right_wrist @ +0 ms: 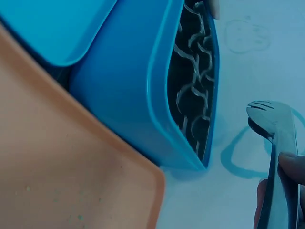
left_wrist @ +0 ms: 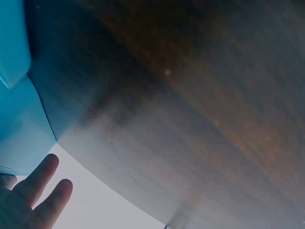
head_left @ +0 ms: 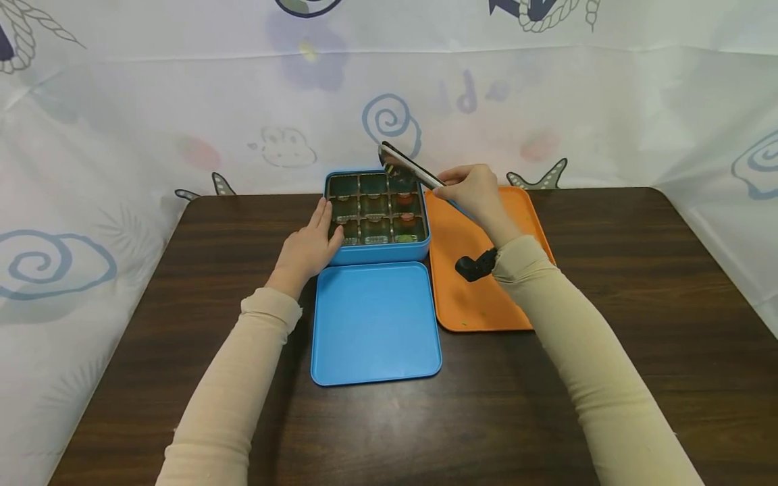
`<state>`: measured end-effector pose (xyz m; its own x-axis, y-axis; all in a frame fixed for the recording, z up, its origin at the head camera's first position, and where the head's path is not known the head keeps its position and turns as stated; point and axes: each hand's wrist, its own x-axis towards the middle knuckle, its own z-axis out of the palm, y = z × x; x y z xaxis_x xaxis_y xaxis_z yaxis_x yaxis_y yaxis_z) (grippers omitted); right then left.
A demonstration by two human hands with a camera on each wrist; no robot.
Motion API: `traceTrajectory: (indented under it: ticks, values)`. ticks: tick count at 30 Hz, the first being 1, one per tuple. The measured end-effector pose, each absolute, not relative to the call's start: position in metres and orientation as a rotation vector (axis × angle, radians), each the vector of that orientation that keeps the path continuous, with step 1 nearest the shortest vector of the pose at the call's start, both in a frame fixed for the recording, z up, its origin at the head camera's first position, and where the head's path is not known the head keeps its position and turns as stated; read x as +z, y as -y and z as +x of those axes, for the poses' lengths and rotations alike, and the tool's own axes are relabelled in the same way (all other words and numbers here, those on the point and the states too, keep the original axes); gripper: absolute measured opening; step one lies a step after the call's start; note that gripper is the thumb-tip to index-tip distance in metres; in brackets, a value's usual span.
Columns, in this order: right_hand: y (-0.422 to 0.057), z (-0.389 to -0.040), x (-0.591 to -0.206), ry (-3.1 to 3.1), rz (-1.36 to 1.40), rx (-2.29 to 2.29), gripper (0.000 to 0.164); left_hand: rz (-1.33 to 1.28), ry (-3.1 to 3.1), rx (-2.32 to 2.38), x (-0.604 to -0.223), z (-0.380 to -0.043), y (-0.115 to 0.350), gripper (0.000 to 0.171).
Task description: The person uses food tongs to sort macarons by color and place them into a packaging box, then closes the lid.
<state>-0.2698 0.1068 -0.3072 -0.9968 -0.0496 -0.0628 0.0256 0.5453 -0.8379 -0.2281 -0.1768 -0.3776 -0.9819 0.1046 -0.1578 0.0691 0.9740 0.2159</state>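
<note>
A pair of metal serving tongs (head_left: 419,172) is held by my right hand (head_left: 477,192), tilted above the right back corner of a blue box (head_left: 379,253). In the right wrist view the tongs (right_wrist: 279,157) show one slotted end and one rounded end, with no food visible between them. Several compartments divide the box's dark inside; reddish and green pieces show in its right column. My left hand (head_left: 306,250) rests on the box's left edge with extended fingers. Its fingers (left_wrist: 45,179) show spread beside the blue wall in the left wrist view.
In front of the box lies a flat blue tray-like lid (head_left: 377,324). An orange tray (head_left: 480,300) sits at the right, under my right forearm, with tiny green crumbs on it. The dark wooden table (head_left: 389,432) ends at a patterned white cloth (head_left: 243,101) behind.
</note>
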Motion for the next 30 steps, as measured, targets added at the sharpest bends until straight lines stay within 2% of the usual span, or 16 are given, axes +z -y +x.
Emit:
traceTrajectory:
  ticks: [6,17,30]
  values:
    - [-0.090,-0.274,-0.316,-2.713,-0.047,-1.440,0.032,0.126,-2.949,0.306,-0.378,-0.229,0.179,0.066]
    - [-0.076,-0.279,-0.331,-2.666,0.069,-1.470,0.029,0.126,-2.942,0.308,-0.379,-0.230,0.177,0.066]
    - [-0.073,-0.278,-0.341,-2.729,0.035,-1.364,0.042,0.120,-2.948,0.328,-0.379,-0.230,0.178,0.066]
